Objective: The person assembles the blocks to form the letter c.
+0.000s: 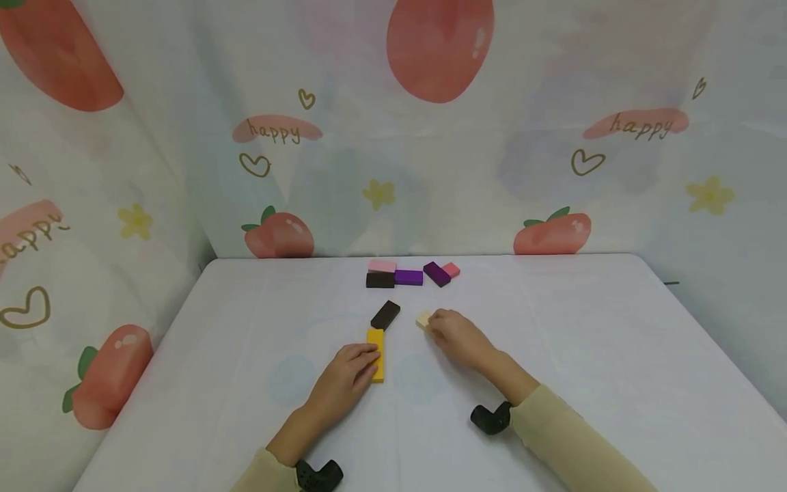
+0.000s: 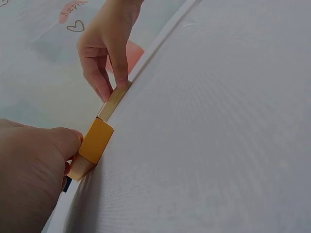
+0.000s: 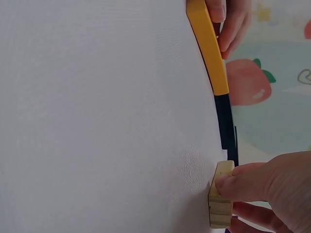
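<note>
My left hand point(image 1: 344, 379) grips a long yellow block point(image 1: 379, 369), its fingers over the block's left side and top. One end of the yellow block nearly meets a dark brown block point(image 1: 386, 314), which lies at a slant beyond it. To the right, my right hand point(image 1: 458, 335) pinches a pale wooden block point(image 1: 423, 319) between thumb and fingers. The right wrist view shows the thumb point(image 3: 226, 184) pressed to the face of this pale wooden block, low over the white table. Part of it is covered by the fingers.
Toward the table's back edge lie a pink block point(image 1: 382, 266), another dark brown block point(image 1: 380, 281), a purple block point(image 1: 408, 277), a slanted dark purple block point(image 1: 437, 275) and a coral block point(image 1: 451, 270). A printed cloth wall point(image 1: 455, 198) rises behind the white table point(image 1: 215, 328).
</note>
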`<state>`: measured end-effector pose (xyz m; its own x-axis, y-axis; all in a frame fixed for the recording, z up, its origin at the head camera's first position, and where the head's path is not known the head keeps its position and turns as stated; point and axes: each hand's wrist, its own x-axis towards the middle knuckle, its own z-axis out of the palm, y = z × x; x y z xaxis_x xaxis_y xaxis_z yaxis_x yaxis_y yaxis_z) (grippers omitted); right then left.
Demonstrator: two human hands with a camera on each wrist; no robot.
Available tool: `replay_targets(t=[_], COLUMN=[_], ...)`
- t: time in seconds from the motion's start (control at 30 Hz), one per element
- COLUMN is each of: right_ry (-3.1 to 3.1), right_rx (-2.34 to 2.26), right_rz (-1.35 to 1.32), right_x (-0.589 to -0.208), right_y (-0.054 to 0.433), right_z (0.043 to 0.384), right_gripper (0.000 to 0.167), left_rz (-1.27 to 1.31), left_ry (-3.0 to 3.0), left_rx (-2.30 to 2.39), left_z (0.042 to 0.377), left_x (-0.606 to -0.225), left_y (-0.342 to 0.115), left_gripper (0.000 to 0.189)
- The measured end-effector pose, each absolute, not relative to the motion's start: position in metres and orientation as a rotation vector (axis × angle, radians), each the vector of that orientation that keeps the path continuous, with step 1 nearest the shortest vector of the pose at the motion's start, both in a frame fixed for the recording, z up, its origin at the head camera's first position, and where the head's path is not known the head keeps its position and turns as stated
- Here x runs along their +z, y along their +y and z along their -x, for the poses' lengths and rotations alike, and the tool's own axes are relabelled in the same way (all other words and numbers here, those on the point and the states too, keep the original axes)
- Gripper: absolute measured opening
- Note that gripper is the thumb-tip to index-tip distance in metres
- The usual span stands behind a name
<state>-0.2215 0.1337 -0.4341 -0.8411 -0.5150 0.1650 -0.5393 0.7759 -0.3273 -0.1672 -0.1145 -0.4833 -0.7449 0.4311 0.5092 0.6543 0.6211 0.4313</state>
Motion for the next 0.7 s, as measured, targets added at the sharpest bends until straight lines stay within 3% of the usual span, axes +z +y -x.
replay_targets(t=[0.7], right_ry=[-2.834], right_rx=[0.585], right_rz=[-0.954], right_x=[-0.439], right_y=[0.130], right_z=[0.196], right_gripper=[0.011], left_rz=[0.864], left_ry=[-2.493], left_rx=[-0.850], left_z=[0.167], left_x=[-0.484], left_y=[-0.114], left_gripper=[0.025])
